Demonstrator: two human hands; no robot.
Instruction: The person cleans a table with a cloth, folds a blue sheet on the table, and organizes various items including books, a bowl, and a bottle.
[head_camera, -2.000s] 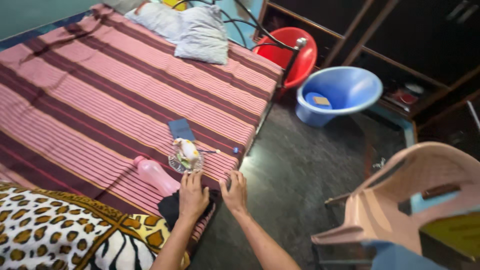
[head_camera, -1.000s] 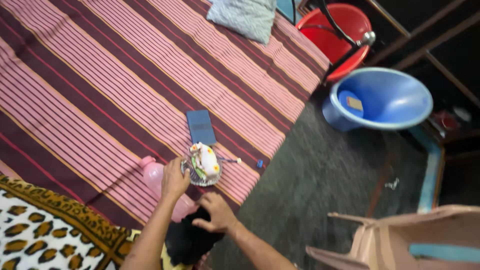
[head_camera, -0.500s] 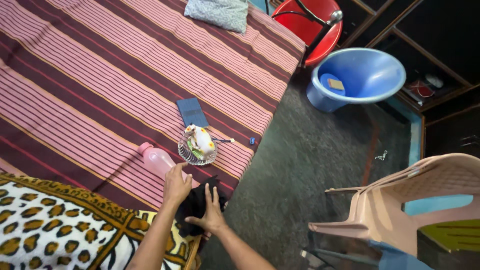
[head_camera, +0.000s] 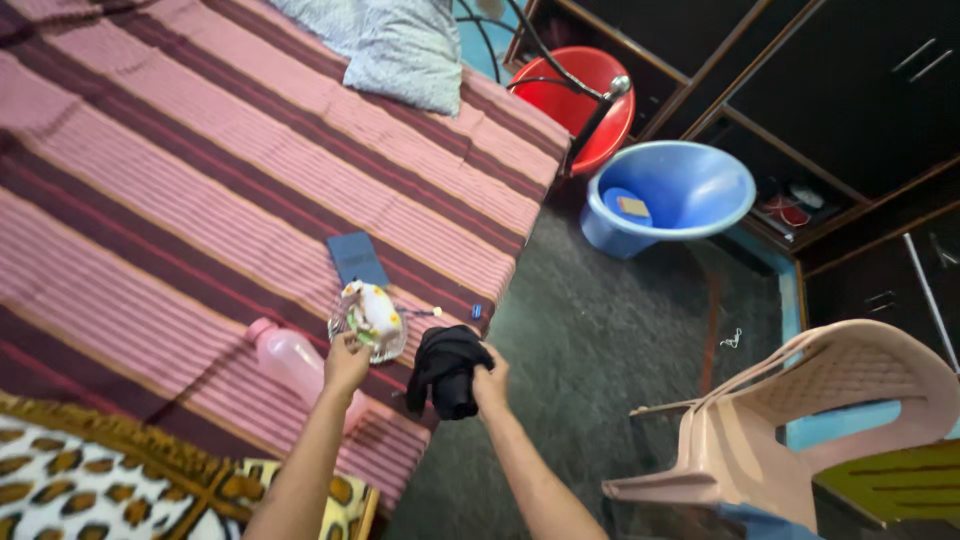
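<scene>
The right hand (head_camera: 490, 377) grips a bunched black cloth (head_camera: 447, 370) lifted clear of the striped bed's (head_camera: 200, 180) near edge. The left hand (head_camera: 346, 362) seems to pinch the small glass dish (head_camera: 367, 322), steadying it.

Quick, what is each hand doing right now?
Left hand: at the rim of the dish, beside the pink bottle; grip cannot be told.
Right hand: closed, holding up a black cloth.
</scene>
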